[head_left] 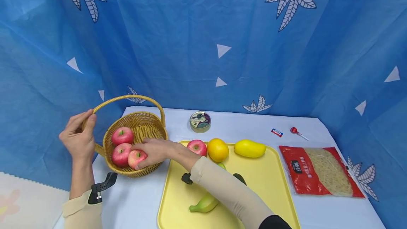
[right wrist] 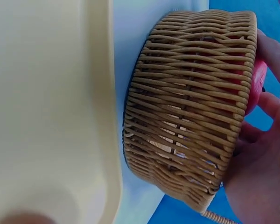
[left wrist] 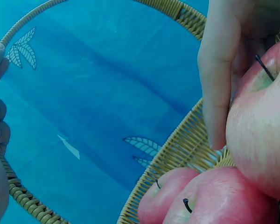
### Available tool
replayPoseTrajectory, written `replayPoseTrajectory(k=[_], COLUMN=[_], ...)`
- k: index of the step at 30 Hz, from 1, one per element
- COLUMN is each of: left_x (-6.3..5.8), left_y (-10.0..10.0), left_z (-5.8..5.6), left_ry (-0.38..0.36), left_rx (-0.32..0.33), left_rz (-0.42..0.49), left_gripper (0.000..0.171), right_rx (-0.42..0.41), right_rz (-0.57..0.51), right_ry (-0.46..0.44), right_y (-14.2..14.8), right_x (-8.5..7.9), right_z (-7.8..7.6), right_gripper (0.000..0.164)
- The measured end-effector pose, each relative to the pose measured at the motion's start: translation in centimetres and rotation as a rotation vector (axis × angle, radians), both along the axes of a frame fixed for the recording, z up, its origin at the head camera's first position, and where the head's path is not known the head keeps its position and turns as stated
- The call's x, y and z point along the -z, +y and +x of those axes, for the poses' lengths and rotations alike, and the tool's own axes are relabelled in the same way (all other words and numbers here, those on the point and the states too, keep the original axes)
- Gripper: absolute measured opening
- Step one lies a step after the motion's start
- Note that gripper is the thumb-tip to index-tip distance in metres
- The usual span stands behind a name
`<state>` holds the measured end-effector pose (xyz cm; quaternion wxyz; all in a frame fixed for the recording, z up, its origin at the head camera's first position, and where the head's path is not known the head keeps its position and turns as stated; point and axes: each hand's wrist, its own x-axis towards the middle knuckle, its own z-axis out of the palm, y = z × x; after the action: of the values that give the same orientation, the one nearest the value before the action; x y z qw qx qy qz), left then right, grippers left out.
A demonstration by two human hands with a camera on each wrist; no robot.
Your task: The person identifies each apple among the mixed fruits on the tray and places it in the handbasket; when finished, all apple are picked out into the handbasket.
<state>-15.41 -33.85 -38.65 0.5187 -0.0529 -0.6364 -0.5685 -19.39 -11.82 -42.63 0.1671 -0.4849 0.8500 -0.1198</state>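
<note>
My left hand [head_left: 77,139] grips the arched handle [head_left: 128,97] of a round wicker basket [head_left: 144,121] at the left side of the table. My right hand [head_left: 158,151] reaches into the basket with thumb and fingers around a pinkish apple [head_left: 136,158]. Two more red apples lie inside, one farther back [head_left: 122,136] and one [head_left: 121,154] beside the held apple. In the left wrist view, the held apple [left wrist: 263,121] sits higher than the other two. From the right wrist, the basket's woven side [right wrist: 191,102] hides most of the fruit.
Right of the basket, a yellow tray [head_left: 264,190] bears an apple [head_left: 197,147], an orange [head_left: 218,150], a mango [head_left: 250,148] and a banana [head_left: 204,204], partly under my right sleeve. Around it are a round tin [head_left: 200,122], a lollipop [head_left: 294,130], a small packet [head_left: 277,132] and a red bag [head_left: 321,172].
</note>
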Motion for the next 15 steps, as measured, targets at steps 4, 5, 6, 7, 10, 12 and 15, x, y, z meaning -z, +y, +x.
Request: replayPoseTrajectory(k=[4, 5, 6, 7, 10, 12, 15], left_x=[0.3, 0.3, 0.4, 0.4, 0.4, 0.4, 0.3], left_y=[-0.1, -0.2, -0.2, -0.2, -0.3, -0.3, -0.2], left_z=[-0.2, -0.2, -0.3, -0.3, -0.4, -0.3, -0.2], left_ry=[0.004, 0.001, 0.0, 0.001, -0.003, -0.005, -0.015], left_rx=[0.001, -0.004, -0.006, -0.005, -0.01, -0.009, -0.015], left_rz=[0.002, -0.002, -0.001, 0.002, 0.005, 0.009, 0.007], left_gripper=[0.018, 0.018, 0.018, 0.018, 0.018, 0.018, 0.019], right_rx=[-0.005, -0.006, -0.008, -0.008, 0.0, 0.009, 0.018], right_rz=[0.002, 0.002, 0.0, 0.001, -0.001, 0.001, 0.001], right_ry=[0.013, 0.012, 0.013, 0.012, 0.004, -0.005, -0.007], right_y=[-0.2, -0.3, -0.3, -0.4, -0.6, -0.8, -1.1], right_x=[0.1, 0.1, 0.1, 0.1, 0.2, 0.3, 0.5], right_z=[0.1, 0.0, 0.0, 0.0, -0.3, -0.4, -0.5], right_gripper=[0.072, 0.073, 0.074, 0.075, 0.077, 0.077, 0.077])
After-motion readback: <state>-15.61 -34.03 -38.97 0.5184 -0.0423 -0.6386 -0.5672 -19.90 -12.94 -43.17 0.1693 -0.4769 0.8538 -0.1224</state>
